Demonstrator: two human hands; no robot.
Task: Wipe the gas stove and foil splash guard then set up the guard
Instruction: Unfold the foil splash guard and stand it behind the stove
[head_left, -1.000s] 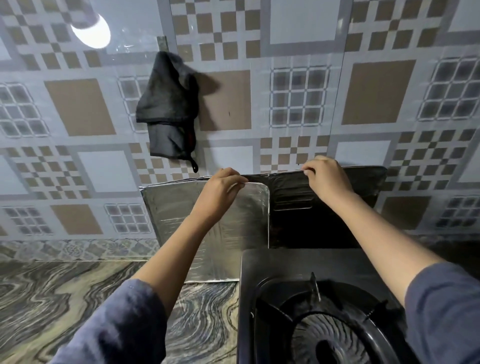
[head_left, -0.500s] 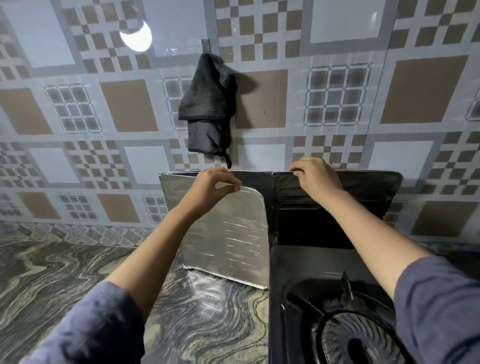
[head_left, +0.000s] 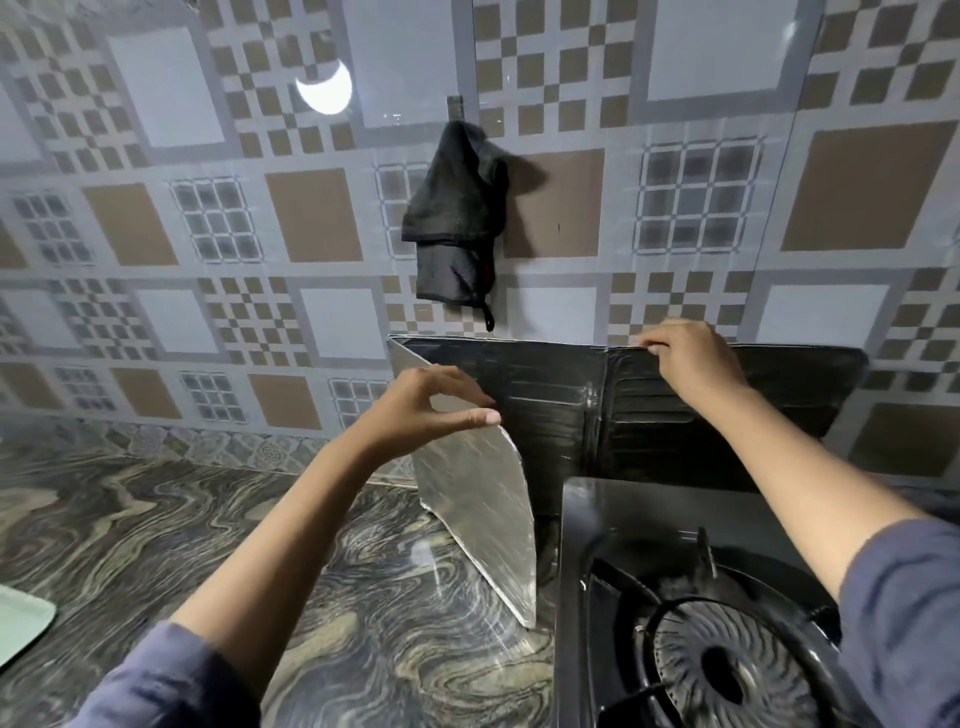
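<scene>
Tiled wall (head_left: 156, 218): patterned, behind everything. Marbled countertop (head_left: 156, 545): bears stove and guard. Gas stove (head_left: 649, 597): black, burner at lower right. Foil splash guard (head_left: 550, 395): upright on the countertop behind the stove, left panel angled forward beside it. Dark cloth (head_left: 457, 223): hangs on wall hook above guard. Left hand (head_left: 426, 410): fingertips pinch left panel's top corner. Right hand (head_left: 685, 364): grips rear panel's top edge.

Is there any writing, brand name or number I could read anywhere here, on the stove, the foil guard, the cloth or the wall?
None: no readable text anywhere.
Foil splash guard: bare foil.
Gas stove: no visible brand or marking.
Dark cloth hanging on the wall: no label shown.
Wall tiles: patterns only.
</scene>
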